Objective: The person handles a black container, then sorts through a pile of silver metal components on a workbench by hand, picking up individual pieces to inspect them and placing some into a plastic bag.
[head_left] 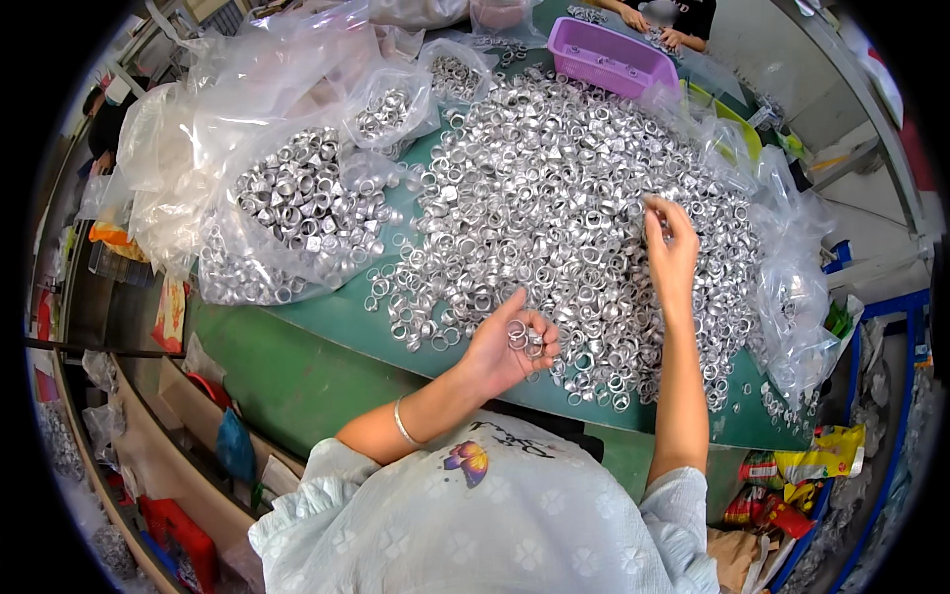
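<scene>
A few shiny, silver-coloured metal rings sit in the upturned left hand of a person at work, the fingers half curled about them in a loose hold, a thin silver-coloured bangle circling the wrist behind. Ahead of that hold and to its right, the right hand reaches palm down into a broad, glinting heap of loose metal rings, thumb and forefinger drawn near each other at its surface; whether a ring is caught between the fingertips cannot be told. By the look of it, the handling is at an early point: only the small cluster in the left palm is picked out, while the great mass, spread around the right hand and in front of the left, lies loose. More rings fill a clear, crumpled plastic bag to the left of the left hand, seemingly a further share left to handle. Beneath it all stretches a smooth, dark green tabletop. Farther out, beyond the right hand, stands a purple, rectangular plastic basket with a few small pieces inside, and past it a co-worker's hands hover over small metal pieces at the far side.
</scene>
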`<state>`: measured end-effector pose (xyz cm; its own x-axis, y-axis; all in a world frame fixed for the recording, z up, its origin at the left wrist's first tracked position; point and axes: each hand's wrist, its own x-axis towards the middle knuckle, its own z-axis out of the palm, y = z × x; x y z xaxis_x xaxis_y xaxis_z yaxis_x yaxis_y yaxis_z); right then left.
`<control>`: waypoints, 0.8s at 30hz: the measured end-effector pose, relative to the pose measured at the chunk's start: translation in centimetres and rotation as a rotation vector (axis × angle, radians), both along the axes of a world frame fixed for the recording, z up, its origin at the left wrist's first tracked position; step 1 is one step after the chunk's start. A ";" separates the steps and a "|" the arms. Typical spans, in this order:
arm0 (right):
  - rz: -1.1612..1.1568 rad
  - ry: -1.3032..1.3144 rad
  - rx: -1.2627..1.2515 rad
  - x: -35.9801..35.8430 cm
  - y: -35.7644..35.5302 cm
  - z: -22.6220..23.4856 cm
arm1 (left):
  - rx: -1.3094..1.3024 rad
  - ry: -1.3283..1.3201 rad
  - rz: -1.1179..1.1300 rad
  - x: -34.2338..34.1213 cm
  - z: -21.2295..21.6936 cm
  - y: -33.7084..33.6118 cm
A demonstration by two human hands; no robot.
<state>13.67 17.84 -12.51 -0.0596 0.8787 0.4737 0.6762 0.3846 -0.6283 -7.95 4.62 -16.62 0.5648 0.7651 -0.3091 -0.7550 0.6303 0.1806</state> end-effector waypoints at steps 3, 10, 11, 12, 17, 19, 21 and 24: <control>-0.083 -0.388 0.138 0.6 4.7 -1.4 | -0.012 0.216 -0.006 0.9 0.8 2.0; 0.010 -0.177 -0.004 -0.4 4.2 -0.7 | 0.004 0.188 0.079 1.8 1.1 4.0; 0.158 0.030 -0.053 -0.5 2.8 -0.2 | -0.026 0.178 0.094 2.3 1.5 4.4; 0.262 0.091 -0.050 -1.2 0.8 0.3 | -0.043 0.114 0.122 2.7 1.9 4.8; 0.462 -0.179 -0.016 -2.3 -5.8 1.3 | -0.089 0.066 0.245 4.1 1.5 6.2; 0.246 0.239 -0.026 -2.2 -6.5 0.8 | -0.086 0.158 0.325 4.5 0.5 5.8; 0.162 0.833 -0.192 -2.7 -7.4 -0.2 | 0.213 0.386 0.416 5.6 1.5 5.3; 0.123 1.451 -0.444 -4.8 -8.6 -0.7 | 0.850 1.158 0.595 8.1 3.3 4.7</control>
